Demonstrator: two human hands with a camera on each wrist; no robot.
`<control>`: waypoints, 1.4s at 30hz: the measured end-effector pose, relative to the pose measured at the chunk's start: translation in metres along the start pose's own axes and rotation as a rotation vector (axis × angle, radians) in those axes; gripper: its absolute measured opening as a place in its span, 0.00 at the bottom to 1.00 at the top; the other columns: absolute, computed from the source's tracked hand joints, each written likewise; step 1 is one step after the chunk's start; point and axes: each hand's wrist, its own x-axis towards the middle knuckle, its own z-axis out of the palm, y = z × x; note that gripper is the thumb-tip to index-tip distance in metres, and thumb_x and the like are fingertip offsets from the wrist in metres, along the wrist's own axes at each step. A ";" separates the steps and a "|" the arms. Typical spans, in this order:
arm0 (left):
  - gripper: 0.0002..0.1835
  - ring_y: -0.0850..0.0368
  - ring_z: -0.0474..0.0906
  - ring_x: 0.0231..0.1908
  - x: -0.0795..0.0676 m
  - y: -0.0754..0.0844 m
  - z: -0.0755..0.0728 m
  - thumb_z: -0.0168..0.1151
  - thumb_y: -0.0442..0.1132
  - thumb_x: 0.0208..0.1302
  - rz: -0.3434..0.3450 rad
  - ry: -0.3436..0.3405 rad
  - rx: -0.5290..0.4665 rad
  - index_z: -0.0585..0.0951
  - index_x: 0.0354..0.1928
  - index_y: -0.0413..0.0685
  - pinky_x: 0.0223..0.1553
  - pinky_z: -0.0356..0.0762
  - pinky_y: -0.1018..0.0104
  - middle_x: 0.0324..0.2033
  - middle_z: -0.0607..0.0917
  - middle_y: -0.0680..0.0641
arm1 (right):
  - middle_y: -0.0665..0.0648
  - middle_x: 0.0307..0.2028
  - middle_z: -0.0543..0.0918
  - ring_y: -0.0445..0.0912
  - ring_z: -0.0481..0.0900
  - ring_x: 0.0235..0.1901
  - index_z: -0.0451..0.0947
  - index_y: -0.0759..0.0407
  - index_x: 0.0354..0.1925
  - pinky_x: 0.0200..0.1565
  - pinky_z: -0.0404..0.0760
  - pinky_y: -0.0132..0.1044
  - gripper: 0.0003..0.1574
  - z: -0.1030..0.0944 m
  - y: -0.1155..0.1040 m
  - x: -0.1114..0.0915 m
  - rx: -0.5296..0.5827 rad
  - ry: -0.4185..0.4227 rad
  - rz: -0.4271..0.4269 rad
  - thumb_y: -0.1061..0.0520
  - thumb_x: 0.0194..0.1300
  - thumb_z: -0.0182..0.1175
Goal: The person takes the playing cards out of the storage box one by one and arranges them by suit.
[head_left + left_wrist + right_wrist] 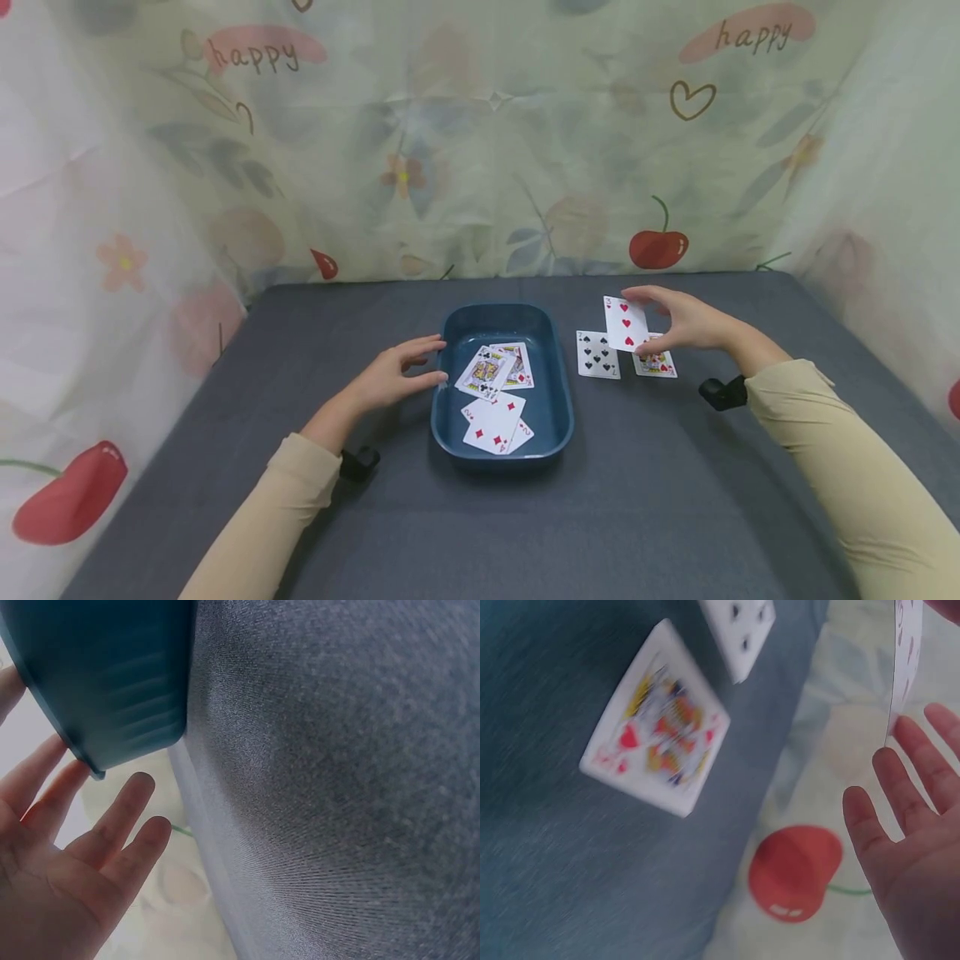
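Three of hearts was up off the worktop, right of the tray. Right hand had it by its edge, thumb and fingers pinching, gap narrowed to card size, other fingers spread. Left hand was at the tray's left rim, fingers loosely apart and merely touching it.

Seven of spades lay face up just beside the tray's right side; hearts face card farther right of the tray, partly blocked in the head view by the right hand and the held card. Inside the tray: clubs face card overlapping another face card toward the far end, four of diamonds covering most of a two of diamonds toward the near end. Tray's right wall stood between these and the seven. Patterned cloth hung beyond the tray.
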 end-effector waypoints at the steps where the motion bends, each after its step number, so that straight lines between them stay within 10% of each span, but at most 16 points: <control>1: 0.34 0.38 0.66 0.64 0.000 0.000 0.000 0.61 0.50 0.61 0.000 0.000 0.000 0.65 0.67 0.48 0.64 0.62 0.42 0.70 0.60 0.42 | 0.65 0.64 0.66 0.59 0.62 0.63 0.58 0.65 0.66 0.64 0.59 0.61 0.53 0.000 0.003 -0.002 0.006 -0.004 -0.001 0.53 0.47 0.73; 22: 0.34 0.39 0.65 0.65 0.001 0.001 0.001 0.62 0.50 0.61 -0.010 0.003 -0.003 0.65 0.67 0.49 0.65 0.62 0.42 0.71 0.59 0.43 | 0.69 0.65 0.64 0.64 0.59 0.64 0.58 0.66 0.66 0.62 0.57 0.67 0.55 0.011 0.053 -0.018 0.012 -0.036 0.120 0.49 0.47 0.73; 42: 0.34 0.40 0.66 0.64 0.000 -0.002 0.001 0.61 0.52 0.61 -0.008 0.004 0.002 0.65 0.67 0.51 0.65 0.62 0.43 0.71 0.59 0.44 | 0.70 0.63 0.67 0.66 0.61 0.64 0.61 0.67 0.64 0.63 0.57 0.64 0.52 0.015 0.054 -0.012 -0.074 -0.098 0.124 0.51 0.46 0.73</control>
